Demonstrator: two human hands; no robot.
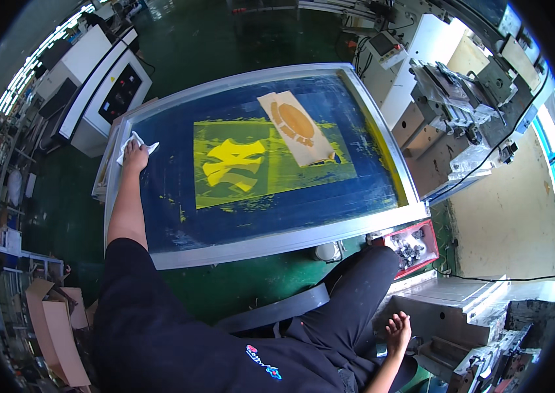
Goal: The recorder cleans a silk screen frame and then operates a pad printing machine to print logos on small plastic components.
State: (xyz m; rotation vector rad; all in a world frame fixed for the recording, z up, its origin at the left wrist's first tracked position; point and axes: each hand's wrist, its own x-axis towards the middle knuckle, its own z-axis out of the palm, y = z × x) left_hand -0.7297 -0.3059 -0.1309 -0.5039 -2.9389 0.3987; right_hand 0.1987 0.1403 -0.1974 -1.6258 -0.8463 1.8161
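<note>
At the left end of the framed printing screen (290, 240), the left hand (135, 156) rests on a white cloth (151, 148); whether its fingers grip or merely press, I cannot tell. The right hand (397, 334), loosely curled, appears empty beside the thigh. This looks like wiping; the next stroke likely calls for even pressure on the mesh (171, 180).

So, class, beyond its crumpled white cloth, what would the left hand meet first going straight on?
The left hand would probably meet the rectangular silver metal frame near its far left corner.
</note>
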